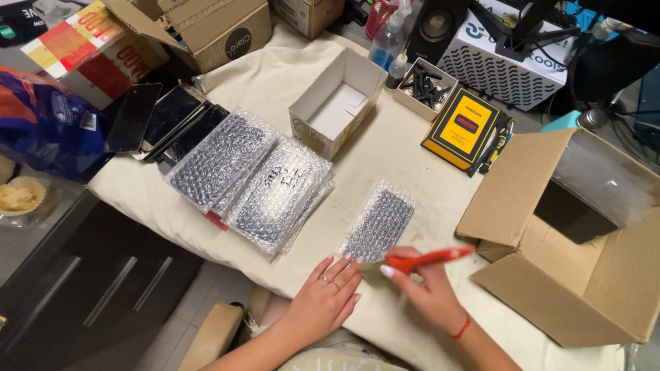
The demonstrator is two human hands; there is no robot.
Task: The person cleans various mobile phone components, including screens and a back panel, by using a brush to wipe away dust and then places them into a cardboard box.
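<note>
Down near the front edge of the surface (385,148), a bubble-wrapped packet (380,223) lies flat on the pale cloth. The right hand (427,292) is closed around a red-handled cutter (426,259), pinching it over the packet's near end. The left hand (324,295) lies flat just beside it, fingers stretched out, tips touching the packet's near corner. Further left, two stacks of bubble-wrapped packets (258,182) overlap, with dark flat panels (161,118) beyond them. An open white box (337,103) stands behind, a yellow and black box (462,127) sits to its right, and a large open cardboard box (570,240) fills the right side.
</note>
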